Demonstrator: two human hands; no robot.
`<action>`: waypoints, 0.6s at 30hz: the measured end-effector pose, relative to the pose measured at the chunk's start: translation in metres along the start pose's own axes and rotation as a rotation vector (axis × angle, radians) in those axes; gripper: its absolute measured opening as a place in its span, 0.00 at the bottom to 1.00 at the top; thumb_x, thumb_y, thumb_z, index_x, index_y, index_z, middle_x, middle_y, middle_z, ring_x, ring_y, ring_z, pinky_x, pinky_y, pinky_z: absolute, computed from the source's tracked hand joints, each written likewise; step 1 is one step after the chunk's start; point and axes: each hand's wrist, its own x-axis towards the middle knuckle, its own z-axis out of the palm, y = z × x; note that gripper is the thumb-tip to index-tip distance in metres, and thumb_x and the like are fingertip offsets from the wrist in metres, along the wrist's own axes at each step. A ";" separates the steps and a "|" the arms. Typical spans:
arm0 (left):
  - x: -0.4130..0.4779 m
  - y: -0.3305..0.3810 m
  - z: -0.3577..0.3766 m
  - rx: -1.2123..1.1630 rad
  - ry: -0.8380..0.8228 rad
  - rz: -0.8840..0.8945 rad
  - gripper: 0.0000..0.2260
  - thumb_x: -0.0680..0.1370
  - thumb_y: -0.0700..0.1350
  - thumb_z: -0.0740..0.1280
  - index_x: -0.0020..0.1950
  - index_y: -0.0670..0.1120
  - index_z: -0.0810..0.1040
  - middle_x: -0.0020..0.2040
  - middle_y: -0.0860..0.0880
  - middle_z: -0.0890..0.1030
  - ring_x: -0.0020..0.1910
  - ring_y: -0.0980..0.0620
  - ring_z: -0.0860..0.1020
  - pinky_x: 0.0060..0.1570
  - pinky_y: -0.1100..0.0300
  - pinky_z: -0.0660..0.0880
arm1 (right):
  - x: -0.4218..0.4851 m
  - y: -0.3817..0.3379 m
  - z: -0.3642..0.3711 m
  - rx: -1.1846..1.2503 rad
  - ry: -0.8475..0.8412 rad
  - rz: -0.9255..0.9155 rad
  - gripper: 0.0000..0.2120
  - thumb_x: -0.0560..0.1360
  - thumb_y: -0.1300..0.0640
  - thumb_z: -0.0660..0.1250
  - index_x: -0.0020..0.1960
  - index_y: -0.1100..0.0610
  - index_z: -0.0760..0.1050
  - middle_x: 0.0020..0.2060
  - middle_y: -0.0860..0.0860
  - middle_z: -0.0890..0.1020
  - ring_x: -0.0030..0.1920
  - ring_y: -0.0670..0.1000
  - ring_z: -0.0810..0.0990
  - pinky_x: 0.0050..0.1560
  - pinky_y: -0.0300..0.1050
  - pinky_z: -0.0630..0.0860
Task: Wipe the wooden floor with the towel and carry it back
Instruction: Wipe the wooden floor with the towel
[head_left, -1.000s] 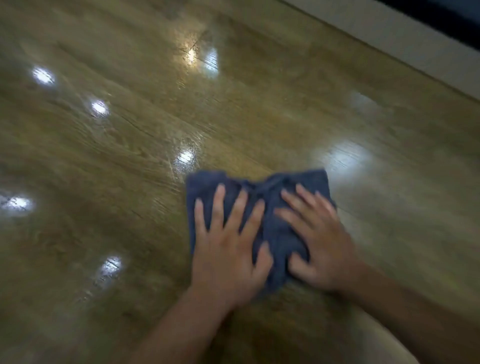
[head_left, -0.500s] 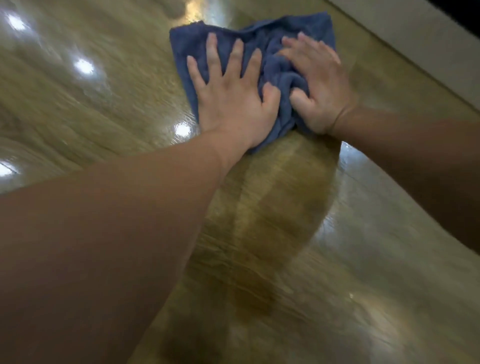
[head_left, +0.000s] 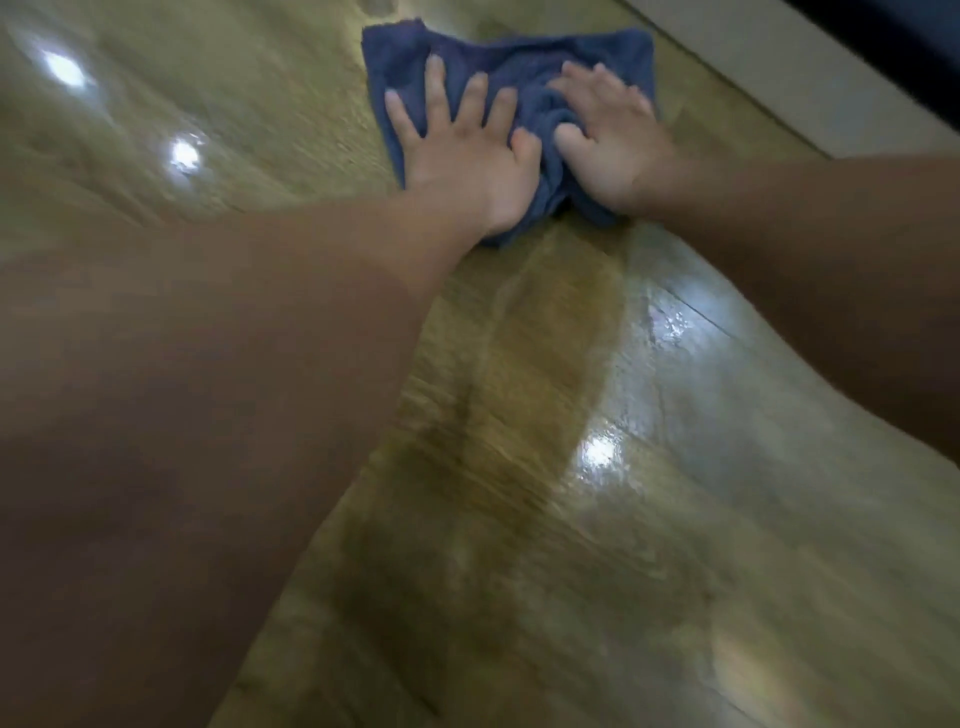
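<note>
**First voice:** Where is the towel?

**Second voice:** The blue towel (head_left: 519, 57) lies crumpled on the wooden floor (head_left: 649, 571), close to the floor's far edge. A pale strip (head_left: 779, 67) runs along that edge at the top right.

**First voice:** And the hands?

**Second voice:** Both press down on the towel, side by side. The left hand (head_left: 462, 150) lies flat on its left half, fingers straight and spread. The right hand (head_left: 608, 140) lies on the right half, fingers stretched out and close together, slightly blurred. The two thumbs sit near each other with a ridge of bunched cloth between them. Neither hand curls round the cloth.

**First voice:** What does the floor look like?

**Second voice:** Glossy golden-brown boards. A darker, duller band (head_left: 519, 389) runs from the towel's near edge toward the viewer, between the left forearm (head_left: 234, 364) and the right forearm (head_left: 831, 260). Bright spots of reflected light (head_left: 62, 67) show on the left part of the floor, and more shine lies just right of the band.
</note>
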 end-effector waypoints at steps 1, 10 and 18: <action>-0.018 -0.001 0.003 -0.006 -0.024 -0.013 0.26 0.83 0.56 0.42 0.82 0.53 0.50 0.83 0.50 0.47 0.80 0.40 0.37 0.73 0.32 0.36 | -0.015 -0.009 0.005 0.035 0.000 0.034 0.39 0.71 0.41 0.45 0.79 0.52 0.61 0.81 0.52 0.58 0.81 0.54 0.51 0.79 0.53 0.45; -0.315 -0.040 0.048 -0.051 0.064 -0.055 0.26 0.76 0.53 0.56 0.73 0.49 0.73 0.77 0.48 0.67 0.80 0.39 0.54 0.72 0.28 0.52 | -0.282 -0.116 0.092 0.104 0.028 -0.162 0.36 0.65 0.46 0.59 0.73 0.52 0.70 0.78 0.51 0.64 0.80 0.57 0.55 0.79 0.59 0.48; -0.437 -0.052 0.073 -0.157 0.034 -0.442 0.32 0.69 0.53 0.59 0.76 0.55 0.66 0.78 0.52 0.65 0.78 0.42 0.59 0.69 0.32 0.53 | -0.340 -0.183 0.121 0.205 -0.146 -0.371 0.34 0.63 0.46 0.60 0.70 0.43 0.72 0.78 0.44 0.64 0.81 0.53 0.54 0.77 0.57 0.49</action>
